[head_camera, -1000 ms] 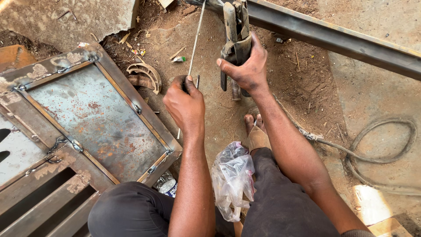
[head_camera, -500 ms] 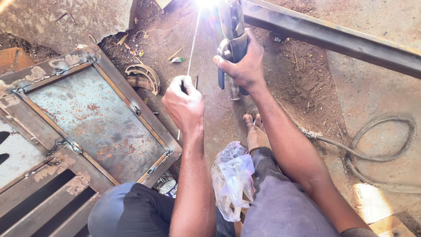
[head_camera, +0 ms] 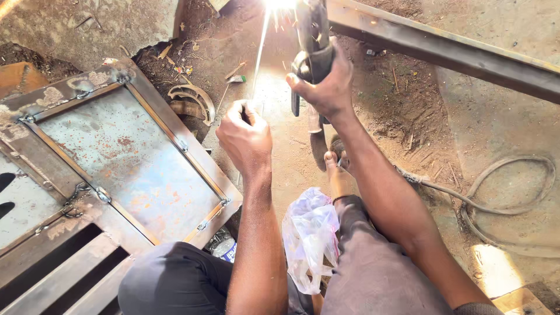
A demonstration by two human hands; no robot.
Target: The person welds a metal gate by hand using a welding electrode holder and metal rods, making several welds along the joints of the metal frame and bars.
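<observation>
Sparks and a white glare burst at the top edge of the view, where a thin straight metal welding rod meets the end of a long dark steel bar that runs across the dirt ground toward the right. The left hand is closed into a fist around the lower end of the rod, fingers curled tight with the thumb on top, and the rod rises steeply from it toward the glare. The right hand is wrapped firmly around the dark metal electrode holder, which stands almost upright just beside the rod's upper part; whether the holder's tip clamps the rod is lost in the glare. A grey cable loops over the ground at the right, well apart from both hands. A rusty rectangular steel frame with a grey sheet panel lies flat to the left, near the left forearm. A crumpled clear plastic bag sits between the person's knees, and a bare foot rests on the dirt just beyond it.
</observation>
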